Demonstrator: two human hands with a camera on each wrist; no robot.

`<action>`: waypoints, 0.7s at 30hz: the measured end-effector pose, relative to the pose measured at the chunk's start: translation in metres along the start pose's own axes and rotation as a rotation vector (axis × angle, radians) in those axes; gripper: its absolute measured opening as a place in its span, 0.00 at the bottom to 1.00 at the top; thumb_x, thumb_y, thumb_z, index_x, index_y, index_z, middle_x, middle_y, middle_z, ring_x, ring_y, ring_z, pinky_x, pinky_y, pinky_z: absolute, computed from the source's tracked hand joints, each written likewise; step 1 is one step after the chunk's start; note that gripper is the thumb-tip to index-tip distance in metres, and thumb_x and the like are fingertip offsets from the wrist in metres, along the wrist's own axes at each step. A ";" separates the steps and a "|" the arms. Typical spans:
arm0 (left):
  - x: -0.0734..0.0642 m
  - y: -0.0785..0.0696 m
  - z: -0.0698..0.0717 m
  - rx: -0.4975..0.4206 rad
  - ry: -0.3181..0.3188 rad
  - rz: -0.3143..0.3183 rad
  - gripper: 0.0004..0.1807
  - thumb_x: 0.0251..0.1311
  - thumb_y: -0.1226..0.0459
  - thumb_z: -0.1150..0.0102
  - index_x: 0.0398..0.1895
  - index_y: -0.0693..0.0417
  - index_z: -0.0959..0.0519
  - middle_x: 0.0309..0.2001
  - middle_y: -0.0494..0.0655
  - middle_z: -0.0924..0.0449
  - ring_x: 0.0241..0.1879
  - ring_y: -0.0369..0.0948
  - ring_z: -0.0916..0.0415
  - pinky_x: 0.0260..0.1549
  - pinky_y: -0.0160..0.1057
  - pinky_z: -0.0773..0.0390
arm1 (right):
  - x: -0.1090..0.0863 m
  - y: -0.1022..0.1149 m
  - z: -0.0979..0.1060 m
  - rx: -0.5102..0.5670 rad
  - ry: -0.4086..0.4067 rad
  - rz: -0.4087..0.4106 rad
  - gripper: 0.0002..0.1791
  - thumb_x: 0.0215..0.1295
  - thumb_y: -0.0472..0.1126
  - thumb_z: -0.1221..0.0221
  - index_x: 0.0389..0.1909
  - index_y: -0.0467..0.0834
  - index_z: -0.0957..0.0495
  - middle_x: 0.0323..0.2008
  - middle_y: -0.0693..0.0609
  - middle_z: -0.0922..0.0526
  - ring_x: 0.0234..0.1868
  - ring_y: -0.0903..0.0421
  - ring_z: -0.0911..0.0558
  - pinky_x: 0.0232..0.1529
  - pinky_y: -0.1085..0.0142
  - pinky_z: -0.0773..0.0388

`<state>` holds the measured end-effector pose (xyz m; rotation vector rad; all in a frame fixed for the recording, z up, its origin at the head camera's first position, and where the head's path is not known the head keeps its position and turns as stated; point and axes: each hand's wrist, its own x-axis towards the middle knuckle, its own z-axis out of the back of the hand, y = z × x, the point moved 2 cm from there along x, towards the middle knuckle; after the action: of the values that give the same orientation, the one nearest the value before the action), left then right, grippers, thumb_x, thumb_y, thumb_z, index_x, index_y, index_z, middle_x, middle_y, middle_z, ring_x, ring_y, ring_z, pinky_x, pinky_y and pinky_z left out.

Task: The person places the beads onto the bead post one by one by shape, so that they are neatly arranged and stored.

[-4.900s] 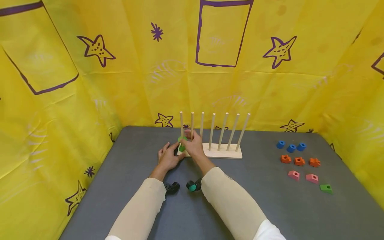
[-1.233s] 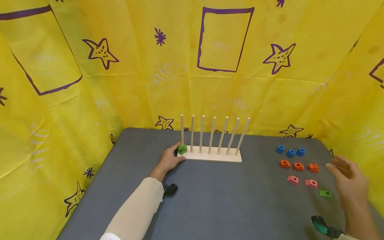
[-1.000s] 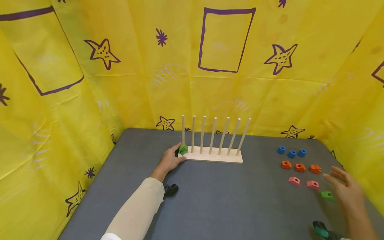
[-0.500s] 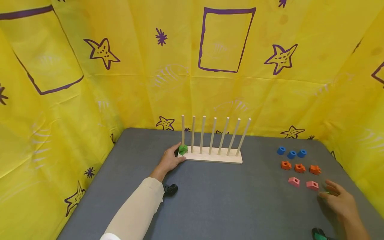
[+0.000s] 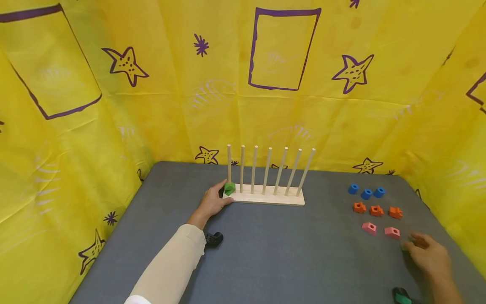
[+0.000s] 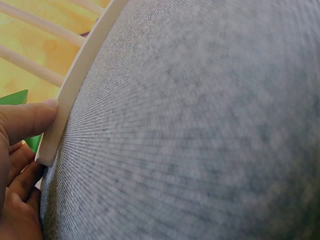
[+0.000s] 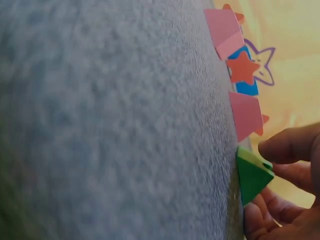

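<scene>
A pale wooden peg board with a row of upright dowels stands at the back of the table. My left hand grips its left end, thumb along the front edge and fingers round the far side. Green wedge-shaped pieces sit low on the leftmost dowel; their number is unclear. At the right, my right hand curls round a green triangular block that rests on the table. In the right wrist view its thumb lies on one side and its fingers on the other. The head view hides most of this block.
Left of the right hand lie two pink blocks with holes. Behind them are three orange star-shaped pieces and three blue cylinders. A yellow patterned cloth hangs round the grey table.
Both hands were at the leftmost dowel with a green piece. The right hand moved away to the right, then came down round the loose green block. The left hand stays on the board's end.
</scene>
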<state>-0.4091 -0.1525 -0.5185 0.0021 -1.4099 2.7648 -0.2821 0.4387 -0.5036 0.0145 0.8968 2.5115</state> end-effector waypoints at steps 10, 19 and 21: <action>0.000 0.002 -0.003 -0.018 0.005 -0.004 0.41 0.56 0.65 0.31 0.73 0.52 0.39 0.68 0.58 0.37 0.68 0.55 0.43 0.63 0.55 0.42 | 0.001 -0.013 -0.002 -0.068 0.010 -0.003 0.28 0.65 0.42 0.41 0.57 0.25 0.32 0.49 0.24 0.27 0.48 0.29 0.28 0.40 0.44 0.26; 0.001 0.002 -0.002 -0.017 -0.002 -0.003 0.41 0.56 0.65 0.31 0.73 0.52 0.39 0.68 0.58 0.37 0.68 0.55 0.44 0.63 0.55 0.42 | -0.003 -0.011 0.000 -0.091 0.009 0.018 0.39 0.67 0.59 0.45 0.58 0.25 0.34 0.53 0.23 0.30 0.49 0.28 0.29 0.39 0.45 0.25; 0.001 0.001 -0.001 -0.011 0.000 -0.007 0.41 0.56 0.65 0.31 0.73 0.52 0.39 0.68 0.58 0.38 0.68 0.55 0.44 0.63 0.55 0.42 | -0.007 -0.004 0.004 -0.021 -0.033 0.030 0.41 0.66 0.61 0.46 0.58 0.26 0.34 0.50 0.25 0.26 0.44 0.34 0.24 0.34 0.51 0.23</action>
<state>-0.4098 -0.1520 -0.5199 0.0068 -1.4226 2.7518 -0.2732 0.4410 -0.5017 0.0621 0.8632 2.5403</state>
